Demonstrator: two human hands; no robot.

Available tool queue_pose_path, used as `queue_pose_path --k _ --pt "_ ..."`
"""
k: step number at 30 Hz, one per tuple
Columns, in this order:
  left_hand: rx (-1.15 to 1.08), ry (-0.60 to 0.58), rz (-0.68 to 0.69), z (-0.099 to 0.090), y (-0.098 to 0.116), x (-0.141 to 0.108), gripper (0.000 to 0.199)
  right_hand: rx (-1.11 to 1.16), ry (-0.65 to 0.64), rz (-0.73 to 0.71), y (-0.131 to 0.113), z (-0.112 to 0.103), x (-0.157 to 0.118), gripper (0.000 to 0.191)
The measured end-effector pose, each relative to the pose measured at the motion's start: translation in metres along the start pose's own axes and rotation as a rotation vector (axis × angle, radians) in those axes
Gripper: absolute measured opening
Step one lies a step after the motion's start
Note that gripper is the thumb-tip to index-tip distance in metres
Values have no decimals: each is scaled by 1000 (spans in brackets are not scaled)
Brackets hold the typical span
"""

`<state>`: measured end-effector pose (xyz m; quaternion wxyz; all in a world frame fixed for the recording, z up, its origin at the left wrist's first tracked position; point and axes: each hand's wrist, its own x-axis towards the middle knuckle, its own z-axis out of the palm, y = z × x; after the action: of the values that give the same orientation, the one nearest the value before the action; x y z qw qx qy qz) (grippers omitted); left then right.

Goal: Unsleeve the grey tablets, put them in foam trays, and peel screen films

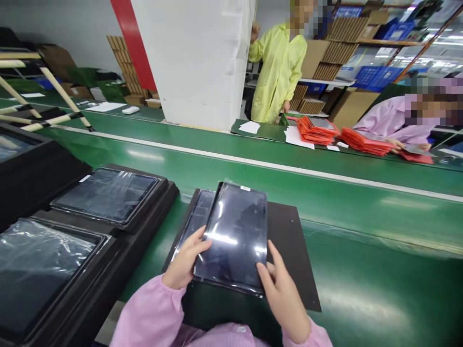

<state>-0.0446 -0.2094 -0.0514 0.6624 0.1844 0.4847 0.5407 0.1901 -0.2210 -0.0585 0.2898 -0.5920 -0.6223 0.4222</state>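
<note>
A dark glossy panel in clear film (237, 236), with a small white label at its top edge, is held between my two hands. My left hand (186, 258) grips its left edge, thumb on the front. On the right edge, my right hand (280, 284) has its thumb on the face and its fingers along the side. Beneath and behind the held panel lie a flat black board (292, 255) and another film-covered panel (198, 212), which shows at the left. Both rest on the green surface (361, 279).
Black foam trays (144, 236) at the left hold a labelled panel (108, 193) and a film-covered panel (43, 260). Beyond the white rail (253, 166) lie red packets (316, 130). One person in yellow (278, 72) stands there; another in pink (385, 115) handles packets.
</note>
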Motion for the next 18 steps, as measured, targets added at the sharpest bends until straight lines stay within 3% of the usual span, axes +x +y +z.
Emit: queue_pose_path --k 3,7,13,18 --pt "73 52 1 -29 19 -2 69 -105 -44 -54 -17 32 11 72" --pt "256 49 -4 -49 38 -4 69 -265 -79 -106 -22 60 21 68" --pt "663 170 100 -67 34 8 70 -592 -95 -169 -20 73 22 59" --pt "750 248 146 -68 21 11 69 -714 -112 -184 -23 74 23 57"
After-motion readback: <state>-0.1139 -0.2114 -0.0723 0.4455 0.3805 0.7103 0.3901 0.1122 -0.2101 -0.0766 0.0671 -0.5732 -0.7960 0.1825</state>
